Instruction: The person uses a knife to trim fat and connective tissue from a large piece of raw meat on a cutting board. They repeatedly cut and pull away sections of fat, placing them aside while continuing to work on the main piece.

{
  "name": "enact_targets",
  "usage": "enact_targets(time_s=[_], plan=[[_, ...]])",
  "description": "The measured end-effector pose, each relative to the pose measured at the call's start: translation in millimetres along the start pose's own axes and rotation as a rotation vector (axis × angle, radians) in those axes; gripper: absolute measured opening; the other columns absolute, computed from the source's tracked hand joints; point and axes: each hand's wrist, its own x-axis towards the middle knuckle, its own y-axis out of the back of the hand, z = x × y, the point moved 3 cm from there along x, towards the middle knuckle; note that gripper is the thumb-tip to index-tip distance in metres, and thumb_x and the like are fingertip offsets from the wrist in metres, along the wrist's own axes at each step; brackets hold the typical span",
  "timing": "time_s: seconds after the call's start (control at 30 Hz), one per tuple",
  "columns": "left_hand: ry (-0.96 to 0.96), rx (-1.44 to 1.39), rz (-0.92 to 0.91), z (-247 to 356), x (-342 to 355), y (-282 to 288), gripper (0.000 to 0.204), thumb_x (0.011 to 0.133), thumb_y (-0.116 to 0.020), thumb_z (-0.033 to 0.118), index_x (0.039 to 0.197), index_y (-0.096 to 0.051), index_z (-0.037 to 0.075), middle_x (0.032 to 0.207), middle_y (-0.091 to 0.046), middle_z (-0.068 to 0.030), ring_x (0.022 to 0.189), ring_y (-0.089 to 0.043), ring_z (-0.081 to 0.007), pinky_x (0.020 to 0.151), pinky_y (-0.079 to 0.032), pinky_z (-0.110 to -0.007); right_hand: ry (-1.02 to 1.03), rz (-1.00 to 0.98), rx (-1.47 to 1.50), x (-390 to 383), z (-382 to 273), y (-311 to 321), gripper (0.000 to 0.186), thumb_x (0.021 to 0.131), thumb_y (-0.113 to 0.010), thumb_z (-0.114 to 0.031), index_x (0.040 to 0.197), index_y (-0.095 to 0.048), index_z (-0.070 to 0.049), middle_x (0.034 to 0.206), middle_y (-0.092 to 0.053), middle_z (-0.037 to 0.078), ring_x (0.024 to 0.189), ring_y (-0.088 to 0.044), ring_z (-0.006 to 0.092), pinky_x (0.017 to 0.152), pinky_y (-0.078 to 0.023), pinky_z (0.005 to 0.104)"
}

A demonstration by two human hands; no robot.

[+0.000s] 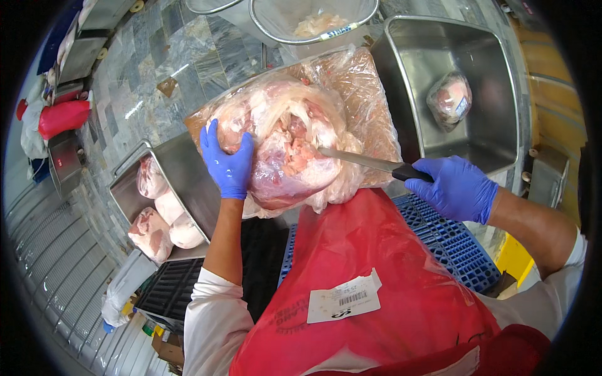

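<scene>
A large piece of raw pink meat with white fat (288, 163) lies on a brown cutting board (367, 100) covered in clear plastic. My blue-gloved left hand (226, 160) grips the meat's left side with fingers bent and apart. In my blue-gloved right hand (454, 188) is the black handle of a long knife (360, 158), index finger along it. The blade reaches leftward onto the meat, its tip at a pinkish cut area near the middle. A red plastic apron (351, 250) with a white label covers my front, just below the board.
A steel tub (508, 113) at right holds one wrapped piece; another (144, 150) at left holds several. Beyond the board stand bag-lined hoops (313, 37). Blue plastic grating (433, 232) and a black crate (163, 288) are below. At far left is what appears to be a co-worker (34, 119).
</scene>
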Motion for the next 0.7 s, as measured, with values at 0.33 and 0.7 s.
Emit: enact_targets(time_s=[0.33, 0.7], plan=[[0.191, -0.021, 0.174, -2.4, -24.0, -6.3, 0.077, 0.082, -0.079, 0.034, 0.145, -0.053, -0.002, 0.149, -0.049, -0.0316, 0.141, -0.047, -0.0456, 0.12, -0.036, -0.051, -0.077, 0.467, -0.169, -15.8, 0.4, -81.9, 0.037, 0.102, -0.064, -0.044, 0.117, -0.065, -0.01, 0.077, -0.07, 0.024, 0.072, -0.07, 0.045, 0.062, -0.055, 0.0549], [0.3, -0.051, 0.14, -0.7, -26.9, -5.4, 0.081, 0.083, -0.075, 0.041, 0.151, -0.049, 0.004, 0.158, -0.04, -0.034, 0.147, -0.039, -0.049, 0.122, -0.034, -0.053, -0.124, 0.646, -0.225, -12.5, 1.8, -150.2, 0.034, 0.102, -0.063, -0.043, 0.114, -0.062, -0.011, 0.078, -0.072, 0.018, 0.072, -0.071, 0.0423, 0.063, -0.057, 0.0516]])
